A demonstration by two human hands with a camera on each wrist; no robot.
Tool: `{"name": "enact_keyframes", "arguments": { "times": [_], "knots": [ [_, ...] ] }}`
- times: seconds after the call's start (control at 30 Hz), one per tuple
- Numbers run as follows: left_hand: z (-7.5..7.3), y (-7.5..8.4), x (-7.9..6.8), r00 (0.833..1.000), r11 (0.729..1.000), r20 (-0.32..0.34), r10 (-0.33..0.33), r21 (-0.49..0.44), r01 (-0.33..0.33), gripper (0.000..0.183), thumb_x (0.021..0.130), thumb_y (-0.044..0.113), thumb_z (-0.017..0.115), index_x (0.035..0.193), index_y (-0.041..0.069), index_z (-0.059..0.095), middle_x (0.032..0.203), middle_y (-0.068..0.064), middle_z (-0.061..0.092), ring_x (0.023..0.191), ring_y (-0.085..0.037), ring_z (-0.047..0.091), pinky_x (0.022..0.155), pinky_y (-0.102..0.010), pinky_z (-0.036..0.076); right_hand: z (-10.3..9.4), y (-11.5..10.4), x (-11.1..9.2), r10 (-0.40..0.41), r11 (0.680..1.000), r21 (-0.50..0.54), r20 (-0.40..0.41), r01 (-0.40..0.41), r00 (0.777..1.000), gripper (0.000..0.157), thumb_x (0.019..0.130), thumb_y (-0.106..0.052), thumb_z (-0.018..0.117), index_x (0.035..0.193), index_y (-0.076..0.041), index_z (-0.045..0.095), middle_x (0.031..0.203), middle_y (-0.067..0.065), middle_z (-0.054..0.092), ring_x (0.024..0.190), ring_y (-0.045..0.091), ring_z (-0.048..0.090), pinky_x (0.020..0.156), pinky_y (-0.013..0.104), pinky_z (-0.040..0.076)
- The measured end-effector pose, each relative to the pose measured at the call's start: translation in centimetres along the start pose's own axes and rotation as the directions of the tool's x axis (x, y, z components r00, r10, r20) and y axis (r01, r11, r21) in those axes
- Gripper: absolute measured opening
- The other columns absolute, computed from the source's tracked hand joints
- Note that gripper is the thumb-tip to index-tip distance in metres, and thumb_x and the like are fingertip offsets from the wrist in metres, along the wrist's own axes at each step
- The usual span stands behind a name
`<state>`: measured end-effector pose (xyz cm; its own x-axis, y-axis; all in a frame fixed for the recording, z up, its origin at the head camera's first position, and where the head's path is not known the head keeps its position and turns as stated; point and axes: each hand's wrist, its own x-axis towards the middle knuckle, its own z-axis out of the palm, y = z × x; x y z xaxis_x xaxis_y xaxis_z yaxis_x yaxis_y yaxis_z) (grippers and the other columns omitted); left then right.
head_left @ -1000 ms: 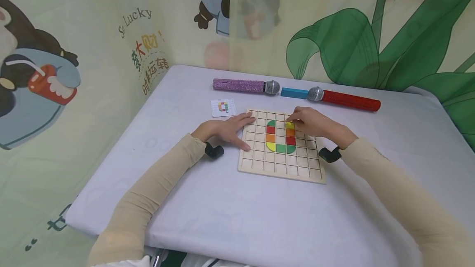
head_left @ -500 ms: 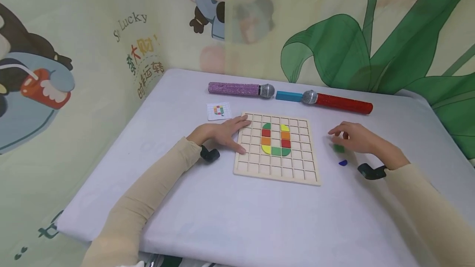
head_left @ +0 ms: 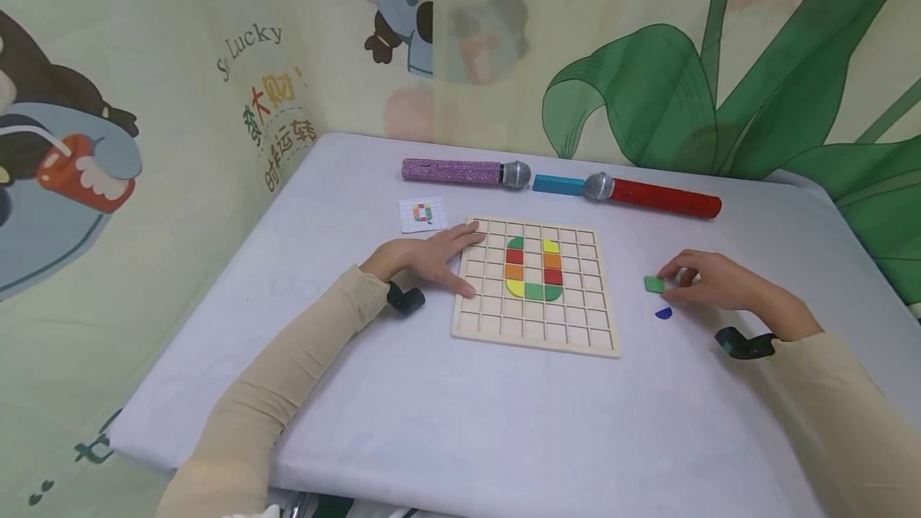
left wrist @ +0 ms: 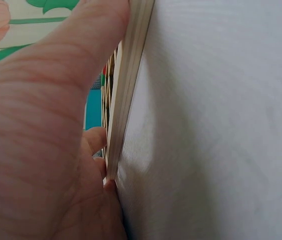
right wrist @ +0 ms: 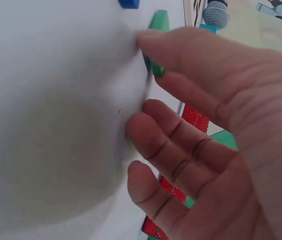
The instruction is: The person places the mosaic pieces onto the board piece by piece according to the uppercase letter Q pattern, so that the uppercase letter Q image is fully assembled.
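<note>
My left hand (head_left: pixel 432 258) lies spread along the left edge of a wooden grid board (head_left: pixel 496 326), thumb and fingertips on its rim; the left wrist view shows the board's side (left wrist: pixel 126 95) beside the thumb. Green, red, orange and yellow tiles (head_left: pixel 514 271) sit in the grid as a rounded, U-like outline. Right of the board, my right hand (head_left: pixel 712 282) pinches a green square tile (head_left: pixel 654 284) at its edge between thumb and index finger, down at the tabletop. Its other fingers are loosely curled in the right wrist view. Just nearer lies a dark blue rounded piece (head_left: pixel 663 313).
A small card (head_left: pixel 422 215) with a coloured tile pattern lies beyond the left hand. Along the back are a purple glittery microphone (head_left: pixel 453 171), a blue block (head_left: pixel 559 185) and a red microphone (head_left: pixel 665 197). A white cloth covers the table (head_left: pixel 446 414).
My right hand has left the yellow tile in the board's upper right and moved right, down to the green square tile. My left hand keeps its place on the board.
</note>
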<state>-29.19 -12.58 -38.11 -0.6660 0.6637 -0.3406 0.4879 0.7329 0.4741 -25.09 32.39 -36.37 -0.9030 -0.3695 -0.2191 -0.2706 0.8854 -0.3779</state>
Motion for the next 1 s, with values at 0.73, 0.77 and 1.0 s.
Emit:
{"name": "enact_keyframes", "arguments": {
  "times": [0.73, 0.77, 1.0],
  "knots": [
    [0.0, 0.1, -0.3, 1.0, 1.0, 0.006, -0.01, -0.011, 0.01, 0.104, 0.084, 0.053, 0.07, 0.159, 0.021, 0.005, 0.165, -0.002, -0.013, 0.152, -0.025, -0.009, 0.123, -0.047, 0.002, -0.5, -7.1, 5.4, -0.145, 0.989, -0.03, -0.077, 0.144, 0.986, 0.032, 0.083, -0.014, 0.074, 0.109, -0.002, 0.063, 0.096, 0.009, 0.063, 0.086, 0.022, 0.055, 0.069, 0.029, 0.05],
    [-0.1, 0.1, -0.3, 1.0, 1.0, 0.007, -0.01, -0.012, 0.01, 0.104, 0.084, 0.053, 0.07, 0.159, 0.021, 0.005, 0.165, -0.001, -0.013, 0.152, -0.025, -0.009, 0.123, -0.047, 0.002, -0.5, -7.5, 5.7, -0.151, 0.988, -0.033, -0.07, 0.149, 0.986, 0.032, 0.083, -0.015, 0.074, 0.11, -0.002, 0.062, 0.096, 0.009, 0.063, 0.087, 0.023, 0.055, 0.07, 0.029, 0.05],
    [0.0, -0.1, -0.1, 1.0, 1.0, 0.005, -0.003, -0.003, 0.003, 0.105, 0.083, 0.056, 0.069, 0.159, 0.021, 0.005, 0.165, -0.001, -0.013, 0.152, -0.025, -0.01, 0.123, -0.047, 0.003, -0.1, -10.4, 8.3, -0.171, 0.981, -0.097, -0.041, 0.166, 0.984, 0.033, 0.084, -0.016, 0.074, 0.112, -0.001, 0.063, 0.098, 0.011, 0.064, 0.086, 0.024, 0.055, 0.072, 0.031, 0.053]
  ]
}}
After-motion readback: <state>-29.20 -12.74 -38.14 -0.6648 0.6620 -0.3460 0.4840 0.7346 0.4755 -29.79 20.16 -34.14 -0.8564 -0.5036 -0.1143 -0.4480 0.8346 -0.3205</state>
